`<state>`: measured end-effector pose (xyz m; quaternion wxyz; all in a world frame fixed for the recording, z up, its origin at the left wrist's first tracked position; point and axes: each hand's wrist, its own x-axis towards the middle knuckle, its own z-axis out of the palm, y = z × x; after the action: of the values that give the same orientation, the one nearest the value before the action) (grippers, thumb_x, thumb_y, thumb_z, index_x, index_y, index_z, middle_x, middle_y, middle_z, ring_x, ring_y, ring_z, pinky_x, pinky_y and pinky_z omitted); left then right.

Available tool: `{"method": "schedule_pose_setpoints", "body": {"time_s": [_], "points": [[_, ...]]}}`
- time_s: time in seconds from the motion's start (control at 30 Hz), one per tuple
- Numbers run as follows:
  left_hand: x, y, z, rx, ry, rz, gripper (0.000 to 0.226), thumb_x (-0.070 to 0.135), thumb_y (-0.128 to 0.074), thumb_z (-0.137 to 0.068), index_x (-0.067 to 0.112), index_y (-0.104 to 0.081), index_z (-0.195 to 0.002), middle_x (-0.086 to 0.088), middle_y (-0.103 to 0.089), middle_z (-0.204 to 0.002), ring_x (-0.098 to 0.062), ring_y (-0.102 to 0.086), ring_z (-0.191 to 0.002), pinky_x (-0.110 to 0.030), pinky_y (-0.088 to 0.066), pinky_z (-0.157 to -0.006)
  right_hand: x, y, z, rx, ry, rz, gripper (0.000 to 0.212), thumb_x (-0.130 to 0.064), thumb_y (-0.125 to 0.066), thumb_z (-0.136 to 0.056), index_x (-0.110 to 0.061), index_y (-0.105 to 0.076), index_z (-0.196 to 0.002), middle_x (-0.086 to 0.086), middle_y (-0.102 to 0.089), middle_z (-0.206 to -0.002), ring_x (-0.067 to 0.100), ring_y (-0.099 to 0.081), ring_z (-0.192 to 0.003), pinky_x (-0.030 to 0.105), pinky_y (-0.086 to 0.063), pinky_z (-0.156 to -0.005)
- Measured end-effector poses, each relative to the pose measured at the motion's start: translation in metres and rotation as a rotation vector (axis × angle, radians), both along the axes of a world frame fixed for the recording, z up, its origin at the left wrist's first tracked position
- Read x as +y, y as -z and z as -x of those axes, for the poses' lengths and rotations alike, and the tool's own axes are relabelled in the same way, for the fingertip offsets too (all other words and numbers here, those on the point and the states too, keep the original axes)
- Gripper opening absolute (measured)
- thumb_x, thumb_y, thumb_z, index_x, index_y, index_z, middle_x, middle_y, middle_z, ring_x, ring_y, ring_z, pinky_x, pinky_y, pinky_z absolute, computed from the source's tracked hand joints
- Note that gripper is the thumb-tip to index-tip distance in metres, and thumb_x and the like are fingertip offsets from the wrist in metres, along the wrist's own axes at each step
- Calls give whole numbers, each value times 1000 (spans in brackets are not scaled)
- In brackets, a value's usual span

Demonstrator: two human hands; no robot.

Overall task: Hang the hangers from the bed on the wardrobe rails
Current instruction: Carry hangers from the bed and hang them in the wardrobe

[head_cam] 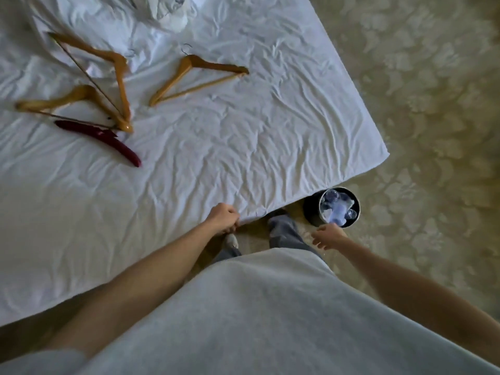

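Note:
Several hangers lie on the bed (243, 147), which is covered by a wrinkled white sheet. One wooden hanger (189, 77) lies alone near the middle. Two more wooden hangers (108, 77) (54, 101) overlap at the far left. A dark red hanger (102, 139) lies just below them. My left hand (223, 217) hangs at the bed's near edge with loosely curled fingers and holds nothing. My right hand (327, 235) hangs over the floor beside my leg, fingers relaxed and empty. No wardrobe is in view.
A small black bin (309, 209) with plastic bottles and wrappers stands on the patterned carpet (419, 131) by the bed's edge, just beyond my right hand. Crumpled white bedding (167, 12) lies at the top of the bed. My legs and shoes stand next to the bed.

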<state>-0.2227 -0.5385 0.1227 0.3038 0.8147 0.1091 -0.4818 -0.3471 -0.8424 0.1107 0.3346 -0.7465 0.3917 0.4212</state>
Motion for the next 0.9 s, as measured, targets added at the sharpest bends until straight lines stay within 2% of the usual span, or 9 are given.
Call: {"method": "schedule_pose_setpoints", "body": {"time_s": [0.1, 0.2, 0.3, 0.4, 0.57, 0.73, 0.83, 0.9], "points": [[-22, -9, -22, -23, -196, -31, 20, 15, -54, -94, 9, -71, -85, -6, -75, -79, -14, -66, -55, -22, -53, -49, -38, 4, -47, 44, -88, -23, 16, -7, -56, -87, -6, -66, -74, 6, -66, -62, 19, -58, -53, 26, -49, -54], [-40, -20, -35, -11, -278, -22, 20, 16, -53, -95, 13, -69, -83, -5, -74, -79, -12, -65, -56, -20, -51, -50, -67, 10, -96, -2, -133, -26, 13, -10, -59, -78, -7, -64, -66, 15, -63, -63, 23, -56, -53, 29, -44, -55], [-48, -25, -43, -17, -320, -25, 19, 18, -53, -97, 12, -70, -92, -3, -74, -82, -13, -67, -63, -21, -52, -54, -69, 0, -151, -52, -141, -59, 14, -7, -60, -88, -1, -69, -80, 15, -67, -70, 23, -59, -56, 26, -47, -55], [-49, -28, -49, -48, -406, -27, 21, 19, -53, -97, 11, -72, -95, -3, -74, -81, -13, -66, -61, -21, -51, -54, -58, -5, -196, -95, -202, -132, 14, -10, -60, -92, 1, -70, -93, 11, -71, -75, 20, -61, -62, 27, -49, -59], [-31, -29, -62, -53, -543, -21, 20, 15, -53, -97, 8, -71, -103, -6, -74, -86, -14, -65, -63, -21, -50, -53, 0, -18, -255, -169, -363, -271, 17, -15, -61, -94, -3, -70, -102, 9, -73, -84, 18, -65, -69, 25, -51, -61], [12, -36, -105, -142, -654, -5, 16, 15, -56, -97, 10, -71, -99, -7, -74, -83, -16, -67, -62, -24, -53, -55, 91, -50, -327, -315, -443, -378, 12, -15, -60, -93, -10, -71, -93, 9, -75, -87, 16, -67, -72, 21, -51, -59], [44, -38, -143, -202, -725, -36, 18, 15, -56, -94, 9, -72, -98, -6, -74, -79, -15, -66, -58, -24, -53, -53, 134, -62, -375, -393, -471, -373, 17, -15, -59, -92, -6, -73, -97, 11, -76, -90, 17, -67, -73, 25, -54, -63], [64, -39, -173, -231, -738, -47, 18, 16, -55, -94, 10, -72, -95, -5, -73, -76, -15, -65, -55, -25, -54, -54, 155, -64, -407, -428, -474, -352, 18, -14, -59, -92, -4, -73, -98, 12, -76, -90, 19, -68, -74, 34, -58, -72]]}}
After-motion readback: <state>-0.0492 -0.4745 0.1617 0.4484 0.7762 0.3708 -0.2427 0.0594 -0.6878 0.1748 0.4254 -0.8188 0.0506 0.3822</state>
